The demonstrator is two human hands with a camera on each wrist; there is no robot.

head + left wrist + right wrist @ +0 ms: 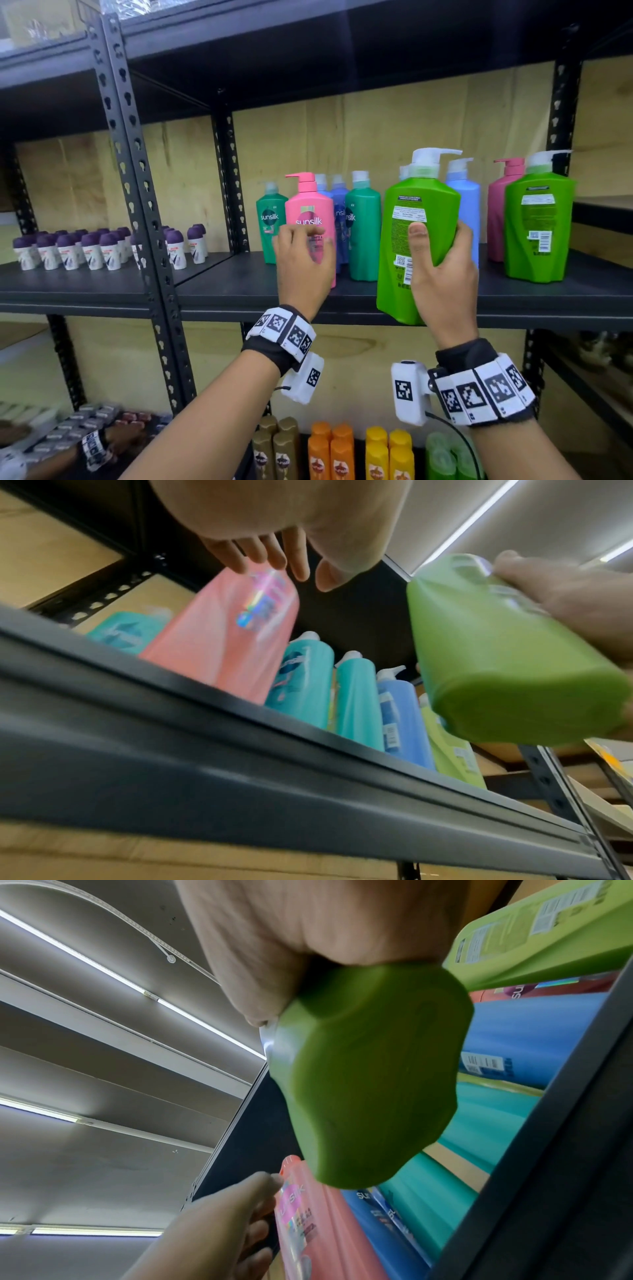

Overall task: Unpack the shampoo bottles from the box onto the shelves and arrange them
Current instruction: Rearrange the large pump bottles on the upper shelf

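gripping the green bottle (pixel 419 219), right hand (pixel 442 270); left hand (pixel 303 255) loose-fingered; only the right wrist view shows the bottle's base.

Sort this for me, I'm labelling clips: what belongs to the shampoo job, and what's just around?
Job:
green bottle in right hand
pink bottle by left hand
shelf

Around:
purple-capped roll-ons
orange and yellow bottles below

Green bottle (pixel 419 233), white pump (pixel 432 156); pink bottle (pixel 310 212); black shelf (pixel 239 291).
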